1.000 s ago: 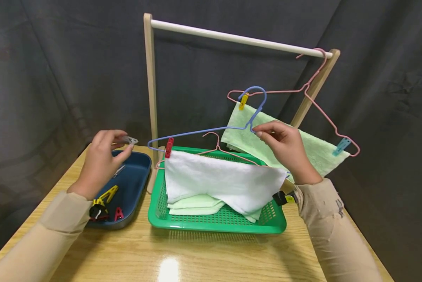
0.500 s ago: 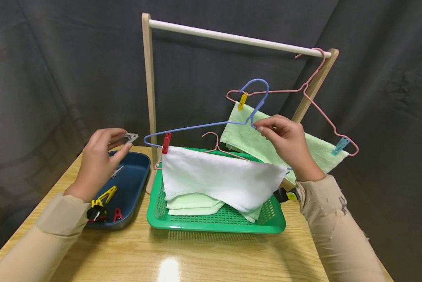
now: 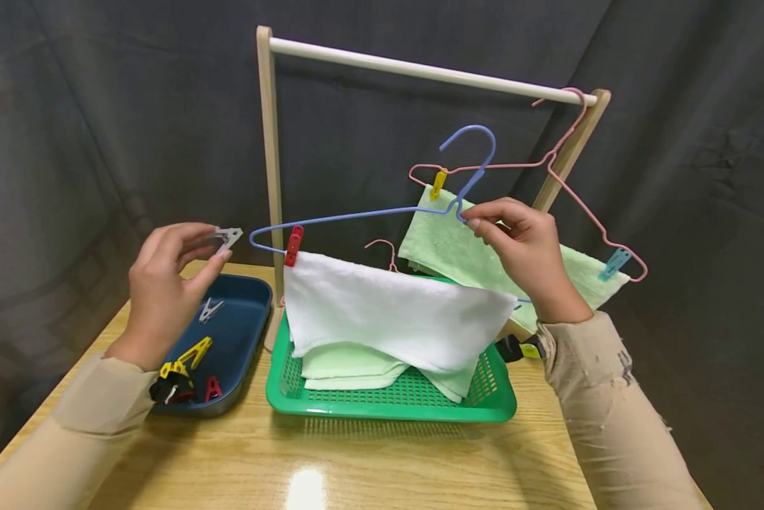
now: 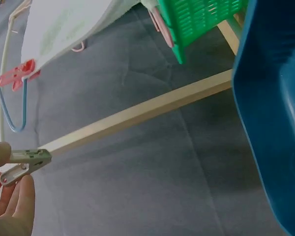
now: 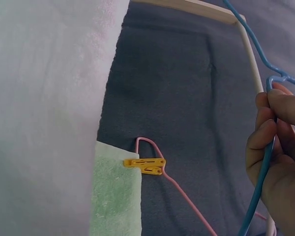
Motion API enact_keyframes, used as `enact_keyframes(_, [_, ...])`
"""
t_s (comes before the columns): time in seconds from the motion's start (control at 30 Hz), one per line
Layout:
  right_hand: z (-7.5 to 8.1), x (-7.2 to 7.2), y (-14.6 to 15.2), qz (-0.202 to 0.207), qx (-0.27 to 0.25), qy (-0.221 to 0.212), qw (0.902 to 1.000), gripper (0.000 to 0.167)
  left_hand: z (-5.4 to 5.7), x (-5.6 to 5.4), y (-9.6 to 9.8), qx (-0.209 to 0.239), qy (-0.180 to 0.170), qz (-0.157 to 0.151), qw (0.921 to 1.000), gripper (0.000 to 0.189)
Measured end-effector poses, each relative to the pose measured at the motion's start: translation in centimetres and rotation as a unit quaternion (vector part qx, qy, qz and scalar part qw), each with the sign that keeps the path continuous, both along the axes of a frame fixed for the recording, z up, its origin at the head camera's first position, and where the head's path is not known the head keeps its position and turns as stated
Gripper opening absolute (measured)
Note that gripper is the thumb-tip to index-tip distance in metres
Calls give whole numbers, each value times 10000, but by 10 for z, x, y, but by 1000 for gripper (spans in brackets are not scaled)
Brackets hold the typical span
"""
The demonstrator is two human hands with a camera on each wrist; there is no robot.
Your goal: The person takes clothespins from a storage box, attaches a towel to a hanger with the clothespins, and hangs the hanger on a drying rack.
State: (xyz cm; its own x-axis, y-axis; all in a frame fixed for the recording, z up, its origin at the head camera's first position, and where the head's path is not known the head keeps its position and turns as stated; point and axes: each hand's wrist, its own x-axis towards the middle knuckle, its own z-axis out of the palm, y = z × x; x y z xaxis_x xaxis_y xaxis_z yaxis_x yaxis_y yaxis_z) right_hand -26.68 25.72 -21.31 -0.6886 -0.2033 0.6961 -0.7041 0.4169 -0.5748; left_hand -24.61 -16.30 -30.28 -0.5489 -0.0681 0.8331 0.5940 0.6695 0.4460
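My right hand (image 3: 516, 244) pinches a blue hanger (image 3: 356, 214) just below its hook and holds it up over the green basket (image 3: 391, 409). A white towel (image 3: 395, 304) hangs along the hanger's lower bar, fixed at its left end by a red clothespin (image 3: 294, 246); no clothespin shows at its right end. To the left, my left hand (image 3: 168, 283) pinches a grey clothespin (image 4: 32, 162) between thumb and fingers, apart from the hanger. In the right wrist view, the right fingers curl round the blue bar (image 5: 259, 182).
A blue tray (image 3: 244, 340) at left holds a grey clothespin (image 3: 210, 310), yellow (image 3: 197, 352) and red (image 3: 212, 388) ones. Behind stands a rack (image 3: 420, 69) carrying a pink hanger (image 3: 567, 185) with a green towel (image 3: 458, 251) clipped on. Folded green towels (image 3: 350, 368) lie in the basket.
The blue hanger with the white towel has risen and shifted slightly left in my right hand. My left hand has moved a little left and up, still pinching the grey clothespin.
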Motion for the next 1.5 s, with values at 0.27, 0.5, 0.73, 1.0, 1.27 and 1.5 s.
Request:
enact_keyframes(0.27, [7,1,-1,3,-94,214,9997,12,14,8,9,569,649,-198,9961,39])
enact_keyframes(0.5, [15,3,-3,-35,-215,198,9996,13,26,20,20,843,946,-176,9918,44])
enact_keyframes(0.73, [18,1,-10,93,-282,298,9991,13,32,34,29,774,1112,-264,9904,38])
enact_keyframes(1.0, [21,-2,-21,366,-354,402,9979,12,40,39,52,287,1705,-912,9807,53])
enact_keyframes(1.27, [22,-4,-31,527,-353,292,9976,12,46,42,77,-507,1377,-1619,9758,44])
enact_keyframes(1.5, [19,-6,-38,619,-406,107,9972,11,44,30,96,-1405,757,-1916,9684,46])
